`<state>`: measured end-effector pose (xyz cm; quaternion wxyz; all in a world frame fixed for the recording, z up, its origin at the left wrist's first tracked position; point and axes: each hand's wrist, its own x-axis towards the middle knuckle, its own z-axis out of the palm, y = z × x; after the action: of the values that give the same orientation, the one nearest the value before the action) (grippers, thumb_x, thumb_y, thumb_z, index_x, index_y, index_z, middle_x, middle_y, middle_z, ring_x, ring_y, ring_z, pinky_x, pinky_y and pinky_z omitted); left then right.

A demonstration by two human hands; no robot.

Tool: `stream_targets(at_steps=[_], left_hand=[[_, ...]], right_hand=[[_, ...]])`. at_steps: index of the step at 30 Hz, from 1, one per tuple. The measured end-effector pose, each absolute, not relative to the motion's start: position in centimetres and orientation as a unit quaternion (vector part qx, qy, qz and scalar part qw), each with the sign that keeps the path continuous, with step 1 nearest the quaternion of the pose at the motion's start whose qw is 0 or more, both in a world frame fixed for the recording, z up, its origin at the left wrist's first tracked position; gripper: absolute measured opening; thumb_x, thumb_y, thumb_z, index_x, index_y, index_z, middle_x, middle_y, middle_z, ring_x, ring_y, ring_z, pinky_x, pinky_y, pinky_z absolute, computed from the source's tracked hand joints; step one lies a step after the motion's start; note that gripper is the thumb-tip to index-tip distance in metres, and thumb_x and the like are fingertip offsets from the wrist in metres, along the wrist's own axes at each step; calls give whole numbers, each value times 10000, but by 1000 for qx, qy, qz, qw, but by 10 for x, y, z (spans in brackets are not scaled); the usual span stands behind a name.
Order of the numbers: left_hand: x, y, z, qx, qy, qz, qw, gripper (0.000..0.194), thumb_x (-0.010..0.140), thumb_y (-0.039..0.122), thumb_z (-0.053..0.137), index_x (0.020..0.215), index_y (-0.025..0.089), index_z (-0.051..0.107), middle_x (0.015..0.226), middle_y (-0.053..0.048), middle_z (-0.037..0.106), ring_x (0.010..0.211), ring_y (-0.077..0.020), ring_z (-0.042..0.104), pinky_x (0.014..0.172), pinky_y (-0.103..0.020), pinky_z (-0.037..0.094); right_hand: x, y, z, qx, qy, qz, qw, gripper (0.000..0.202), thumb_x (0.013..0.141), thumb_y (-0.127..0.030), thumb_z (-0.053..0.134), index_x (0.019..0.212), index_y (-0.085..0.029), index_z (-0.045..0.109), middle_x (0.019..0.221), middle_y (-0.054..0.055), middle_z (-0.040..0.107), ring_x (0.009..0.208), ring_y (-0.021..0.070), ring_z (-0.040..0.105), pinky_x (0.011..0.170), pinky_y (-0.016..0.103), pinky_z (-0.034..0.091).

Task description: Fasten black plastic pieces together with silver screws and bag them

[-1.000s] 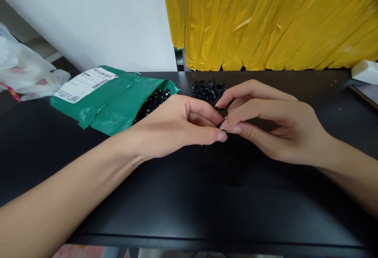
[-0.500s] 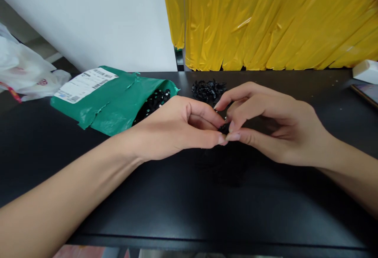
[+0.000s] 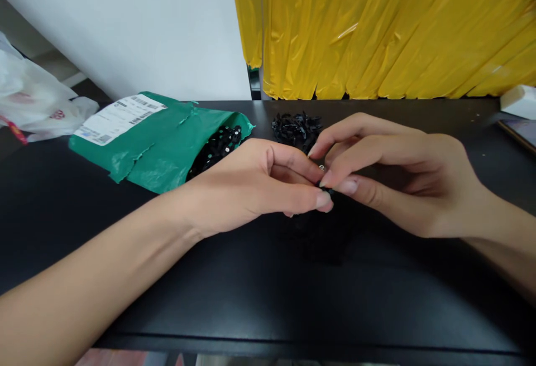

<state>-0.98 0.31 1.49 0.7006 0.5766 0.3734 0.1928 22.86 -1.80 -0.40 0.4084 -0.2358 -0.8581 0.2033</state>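
Observation:
My left hand (image 3: 268, 184) is closed, thumb and fingers pinched together above the table. Its fingertips meet those of my right hand (image 3: 393, 176), which is also in a pinch. Between them is a small black piece (image 3: 328, 189), mostly hidden by the fingers; its exact kind does not show. A tiny shiny bit (image 3: 321, 167) peeks out just above the fingertips. Behind the hands lies a heap of thin black strips (image 3: 296, 127). Left of them, a green mailing bag (image 3: 163, 143) lies with its mouth towards my left hand, showing small black parts (image 3: 220, 145) with shiny round spots.
The black table (image 3: 234, 299) runs across the view. A white plastic bag (image 3: 42, 98) rests at the far left. At the right edge are a white block (image 3: 518, 101) and a phone-like device (image 3: 521, 131). Yellow plastic sheeting (image 3: 377, 31) and a white panel (image 3: 146, 25) stand behind.
My right hand has shifted slightly to the right, and my left thumb tip reaches a little further right. Less of the small black piece shows between the fingers.

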Motion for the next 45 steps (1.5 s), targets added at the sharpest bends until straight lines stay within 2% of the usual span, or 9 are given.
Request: stream_targets(at_steps=[4, 9, 12, 19, 25, 31, 39, 43, 45], left_hand=[[-12, 3, 13, 558, 378, 195, 712, 168, 778, 106, 928, 897, 203, 858, 824, -10, 846, 729, -109, 704, 606, -179, 521], [-14, 3, 14, 574, 361, 208, 705, 142, 789, 105, 930, 846, 223, 875, 843, 9, 849, 762, -88, 703, 590, -134, 495], [-13, 3, 15, 576, 362, 197, 706, 146, 796, 106, 928, 861, 228, 882, 845, 17, 846, 760, -80, 698, 588, -121, 494], [-14, 3, 15, 549, 341, 194, 738, 151, 854, 79, 880, 857, 229, 870, 752, 43, 824, 651, -49, 662, 570, -109, 488], [-19, 8, 16, 552, 297, 187, 756, 161, 886, 92, 868, 846, 247, 879, 809, 35, 842, 733, -64, 713, 626, -112, 523], [-22, 13, 11, 537, 232, 150, 797, 105, 954, 121, 847, 951, 217, 889, 890, 17, 859, 787, -51, 726, 700, -104, 559], [-20, 11, 3, 502, 169, 135, 837, 38, 976, 206, 862, 964, 239, 877, 919, 31, 858, 810, -35, 704, 743, -99, 552], [-15, 7, 2, 538, 200, 178, 799, 22, 958, 232, 879, 942, 239, 865, 902, 32, 833, 813, -59, 690, 729, -132, 547], [-12, 4, 2, 578, 242, 226, 746, 102, 888, 219, 932, 859, 214, 835, 816, 35, 784, 742, -67, 649, 661, -149, 515]], right_hand=[[228, -20, -4, -236, -849, 214, 422, 72, 1007, -176, 774, 1020, -246, 768, 1101, 61, 803, 1030, 208, 763, 875, 363, 654], [226, -18, -5, -203, -858, 198, 429, 121, 1041, -170, 741, 1110, -248, 802, 1190, 52, 817, 1120, 191, 778, 948, 328, 655], [225, -18, -6, -222, -856, 189, 427, 91, 1040, -182, 741, 1047, -243, 809, 1168, 49, 808, 1070, 184, 784, 939, 322, 655], [226, -15, -11, -190, -818, 293, 458, 190, 887, -101, 894, 1009, -191, 780, 1096, 71, 789, 1040, 188, 754, 845, 299, 647], [228, -16, -10, -206, -825, 284, 444, 210, 992, -150, 803, 1174, -248, 844, 1206, 62, 803, 1139, 191, 767, 961, 312, 654], [229, -15, -9, -177, -826, 283, 454, 178, 978, -130, 824, 1144, -181, 862, 1154, 72, 792, 1072, 149, 765, 921, 244, 640], [223, -23, -3, -182, -785, 357, 472, 127, 1002, -207, 813, 1118, -225, 862, 1039, 61, 788, 1071, 185, 733, 877, 270, 628], [219, -24, -7, -193, -752, 400, 487, 91, 1021, -281, 809, 1092, -238, 846, 1040, 44, 758, 1090, 179, 720, 884, 275, 626], [218, -24, -10, -200, -732, 419, 499, 99, 1039, -298, 791, 1102, -240, 842, 1029, 34, 757, 1087, 171, 720, 902, 279, 623]])
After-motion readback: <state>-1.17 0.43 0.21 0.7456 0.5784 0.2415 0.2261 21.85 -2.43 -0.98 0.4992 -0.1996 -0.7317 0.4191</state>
